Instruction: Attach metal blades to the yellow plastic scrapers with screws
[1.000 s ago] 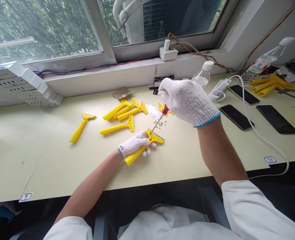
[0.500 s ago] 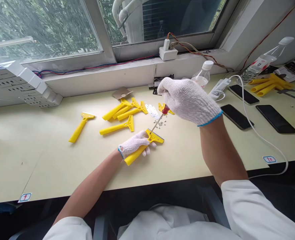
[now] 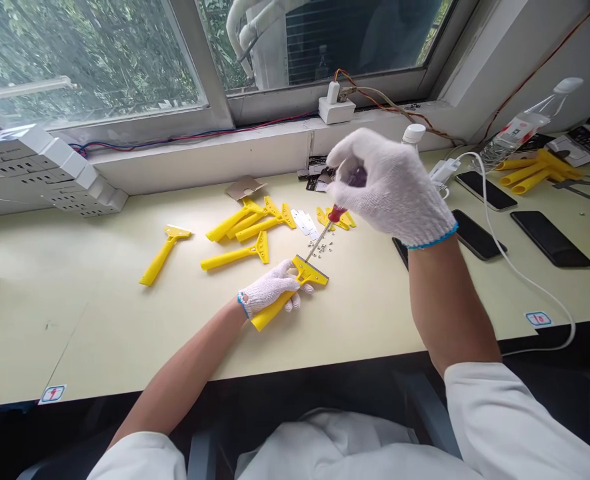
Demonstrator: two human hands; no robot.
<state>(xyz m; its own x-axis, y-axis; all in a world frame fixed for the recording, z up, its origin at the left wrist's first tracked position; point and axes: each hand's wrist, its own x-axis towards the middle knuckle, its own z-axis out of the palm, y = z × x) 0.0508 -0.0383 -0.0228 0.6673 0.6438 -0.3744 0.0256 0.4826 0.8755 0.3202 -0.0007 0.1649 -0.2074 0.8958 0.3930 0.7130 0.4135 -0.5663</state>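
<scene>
My left hand [image 3: 269, 289], in a white knit glove, is closed round a yellow scraper [image 3: 273, 312] just above the table. The scraper's wide head points away from me, with a dark blade edge along it. My gloved right hand [image 3: 395, 190] is curled round the handle of a screwdriver [image 3: 337, 213], red at its lower end. Its shaft slants down to the scraper head; whether the tip sits in a screw is too small to tell. Small screws and nuts [image 3: 321, 249] lie just beyond, beside white flat pieces [image 3: 305, 225] and small yellow parts [image 3: 345, 220].
Several yellow scrapers [image 3: 232, 259] lie left of centre, one apart [image 3: 157, 261]. At the right are phones [image 3: 552, 239], a white cable [image 3: 527, 272], bottles [image 3: 519, 130] and yellow handles [image 3: 529, 175]. White boxes [image 3: 49, 173] stand by the window.
My right hand has shifted slightly right, and its fingers have loosened and turned about the screwdriver handle. The screwdriver tip appears slightly farther up the scraper head. My left hand has barely moved.
</scene>
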